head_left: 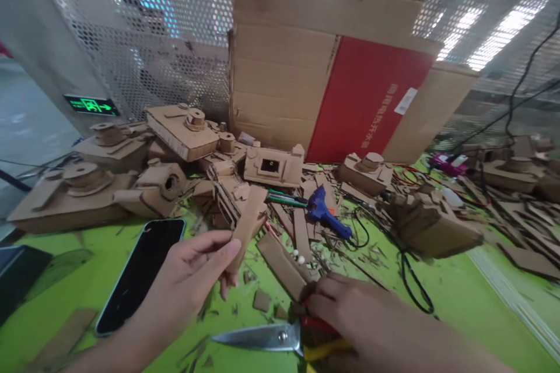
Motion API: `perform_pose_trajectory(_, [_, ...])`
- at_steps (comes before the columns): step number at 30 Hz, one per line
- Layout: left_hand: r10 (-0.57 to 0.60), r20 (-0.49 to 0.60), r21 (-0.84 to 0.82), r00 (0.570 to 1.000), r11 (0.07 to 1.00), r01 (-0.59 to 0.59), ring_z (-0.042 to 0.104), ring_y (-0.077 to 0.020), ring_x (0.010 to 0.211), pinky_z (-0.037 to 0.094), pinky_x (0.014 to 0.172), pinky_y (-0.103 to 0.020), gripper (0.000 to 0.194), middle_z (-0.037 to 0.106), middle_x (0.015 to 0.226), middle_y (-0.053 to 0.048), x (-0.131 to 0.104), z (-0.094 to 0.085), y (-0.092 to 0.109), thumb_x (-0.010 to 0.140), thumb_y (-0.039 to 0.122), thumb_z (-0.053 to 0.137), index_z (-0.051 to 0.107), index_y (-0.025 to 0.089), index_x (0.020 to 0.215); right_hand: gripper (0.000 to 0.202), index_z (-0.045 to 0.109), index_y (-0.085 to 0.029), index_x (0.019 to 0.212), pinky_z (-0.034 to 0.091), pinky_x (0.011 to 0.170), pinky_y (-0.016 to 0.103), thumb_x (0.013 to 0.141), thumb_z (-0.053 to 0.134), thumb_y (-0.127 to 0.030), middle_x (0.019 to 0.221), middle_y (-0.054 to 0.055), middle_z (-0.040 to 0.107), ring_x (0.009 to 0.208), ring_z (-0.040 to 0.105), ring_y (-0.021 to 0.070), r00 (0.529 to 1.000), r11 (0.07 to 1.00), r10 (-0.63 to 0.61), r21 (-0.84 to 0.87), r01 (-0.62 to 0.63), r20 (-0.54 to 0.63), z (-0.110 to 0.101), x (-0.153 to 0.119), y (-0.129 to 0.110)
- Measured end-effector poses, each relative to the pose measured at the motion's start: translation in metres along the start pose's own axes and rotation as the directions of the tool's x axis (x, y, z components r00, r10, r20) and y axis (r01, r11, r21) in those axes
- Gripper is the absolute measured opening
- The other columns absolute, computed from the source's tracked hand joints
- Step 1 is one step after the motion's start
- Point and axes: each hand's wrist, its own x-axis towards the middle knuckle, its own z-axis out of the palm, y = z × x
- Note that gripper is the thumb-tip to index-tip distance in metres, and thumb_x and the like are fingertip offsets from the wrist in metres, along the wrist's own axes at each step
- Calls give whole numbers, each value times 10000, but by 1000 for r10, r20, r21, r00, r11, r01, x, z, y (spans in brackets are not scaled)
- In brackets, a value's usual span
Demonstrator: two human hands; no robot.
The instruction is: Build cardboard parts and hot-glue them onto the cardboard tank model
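Observation:
My left hand [199,268] pinches a narrow cardboard strip [250,215] between thumb and fingers, the strip tilted upward above the table. On the right, my right hand [350,309] is closed around the red and yellow handles of a pair of scissors [262,338], whose metal blades lie together and point left. Some of the handles is hidden under the fingers. Just beyond that hand is another flat cardboard piece [282,265]. Beside my left forearm lies a black phone [142,271].
Cardboard camera-shaped models [184,131] crowd the back left, and another model [433,221] stands at right. A blue glue gun [328,215] and a green utility knife [286,198] lie among scraps. Behind them rises a large cardboard sheet [280,81]. A black cable [411,280] loops at right.

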Motion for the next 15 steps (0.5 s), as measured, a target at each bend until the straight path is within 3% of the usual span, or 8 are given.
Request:
perform_pose_trajectory(4, [46, 13, -36, 999, 998, -46, 645, -162, 617, 565, 541, -238, 317, 722, 696, -17, 0, -7, 7, 961, 470, 781, 851, 177, 1057, 350, 779, -238, 1079, 537, 864, 381, 758, 810, -104, 1124, 68, 778, 999, 707, 287, 999, 999, 42, 4, -42, 12, -5, 2, -6])
perform_pose_trajectory(8, [68, -2, -66, 998, 995, -68, 644, -158, 648, 564, 573, -231, 285, 731, 722, -15, 5, -14, 9, 977, 423, 772, 838, 177, 1106, 341, 763, -256, 1159, 562, 851, 368, 855, 802, -108, 1193, 67, 774, 1008, 729, 275, 995, 996, 93, 10, -94, 44, 0, 3, -3])
perform_pose_trajectory(12, [72, -11, -93, 997, 993, -72, 651, -154, 654, 564, 590, -225, 272, 742, 718, -18, 9, -20, 11, 950, 387, 808, 830, 161, 1101, 381, 753, -256, 1268, 611, 931, 402, 899, 828, -197, 1254, 96, 781, 1071, 759, 308, 999, 1000, 19, -22, -20, -35, 9, -5, 9])
perform_pose_trajectory(15, [60, -12, -102, 998, 993, -61, 664, -149, 663, 570, 603, -217, 248, 749, 725, -15, 9, -23, 12, 968, 380, 799, 833, 170, 1094, 387, 734, -287, 1310, 646, 927, 389, 928, 803, -281, 1304, 105, 781, 1084, 777, 310, 994, 997, -31, 73, 39, -109, 2, -15, 20])
